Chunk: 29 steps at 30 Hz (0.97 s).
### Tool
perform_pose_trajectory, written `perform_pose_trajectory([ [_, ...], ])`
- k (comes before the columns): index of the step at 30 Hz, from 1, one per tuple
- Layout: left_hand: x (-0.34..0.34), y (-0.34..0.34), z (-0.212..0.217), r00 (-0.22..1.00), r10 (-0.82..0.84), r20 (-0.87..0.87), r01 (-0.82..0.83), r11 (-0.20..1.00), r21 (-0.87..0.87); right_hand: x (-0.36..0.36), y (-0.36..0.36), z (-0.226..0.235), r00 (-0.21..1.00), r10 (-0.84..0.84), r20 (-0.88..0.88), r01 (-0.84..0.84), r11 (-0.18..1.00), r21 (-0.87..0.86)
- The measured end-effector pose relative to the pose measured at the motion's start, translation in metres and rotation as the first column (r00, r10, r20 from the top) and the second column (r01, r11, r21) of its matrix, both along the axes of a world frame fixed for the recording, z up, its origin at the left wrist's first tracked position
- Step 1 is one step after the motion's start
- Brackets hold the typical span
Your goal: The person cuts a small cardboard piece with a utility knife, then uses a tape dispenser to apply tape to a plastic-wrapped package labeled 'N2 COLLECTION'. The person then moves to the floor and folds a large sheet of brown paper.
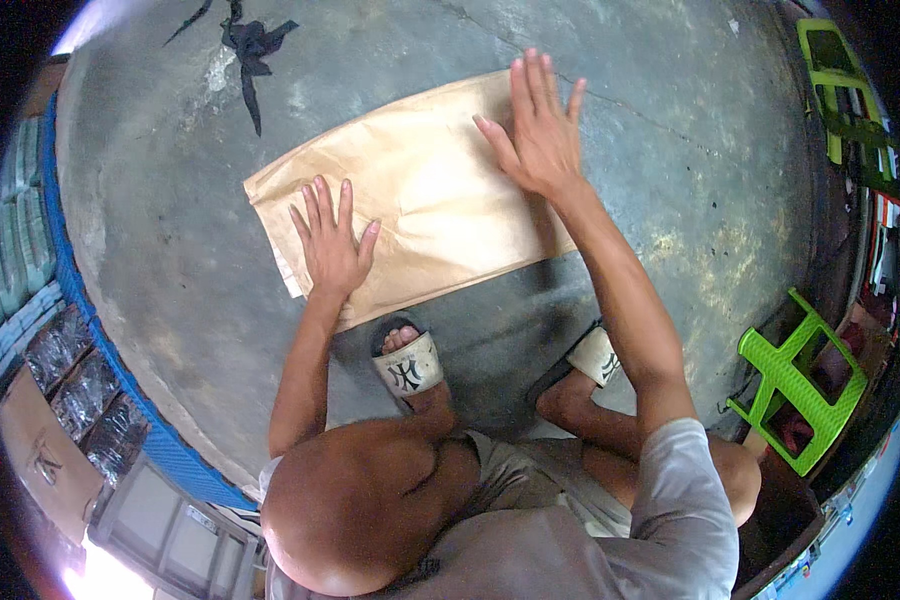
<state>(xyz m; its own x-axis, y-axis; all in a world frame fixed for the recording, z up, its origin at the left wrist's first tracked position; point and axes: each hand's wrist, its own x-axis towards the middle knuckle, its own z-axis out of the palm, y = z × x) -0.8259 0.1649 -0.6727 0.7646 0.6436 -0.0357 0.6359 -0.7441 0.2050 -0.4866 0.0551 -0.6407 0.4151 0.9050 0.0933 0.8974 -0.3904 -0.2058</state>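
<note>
A large brown paper sheet or flat paper bag (430, 200) lies on the concrete floor in front of my feet, slightly creased, its layered edge showing at the left. My left hand (335, 245) rests with spread fingers on the left part of the paper. Over the far right corner is my right hand (542, 135), flat and open, its fingertips reaching past the paper's edge. Neither hand grips anything.
A knotted black strip of cloth or plastic (253, 50) lies on the floor at the far left. Slippers (410, 365) are on my feet, close to the paper. Green plastic stools (805, 380) stand at the right. Along the left run a blue edging (95, 330) and plastic-wrapped packages (60, 345).
</note>
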Motion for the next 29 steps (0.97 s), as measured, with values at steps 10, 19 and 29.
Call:
perform_pose_trajectory([
  [10, -0.012, -0.005, 0.005, 0.997, 0.033, -0.066, -0.036, 0.998, -0.043, 0.008, -0.05, 0.041, 0.733, -0.536, -0.419, 0.421, 0.841, -0.339],
  [19, -0.026, -0.005, 0.115, 0.954, 0.293, -0.07, -0.3, 0.947, -0.118, 0.042, -0.071, 0.046, -0.143, -0.468, -0.872, 0.022, 0.879, -0.475],
  [29, -0.296, -0.166, 0.322, 0.52, 0.601, -0.607, -0.837, 0.219, -0.501, 0.011, -0.143, 0.29, -0.036, -0.659, -0.751, 0.06, 0.749, -0.66],
])
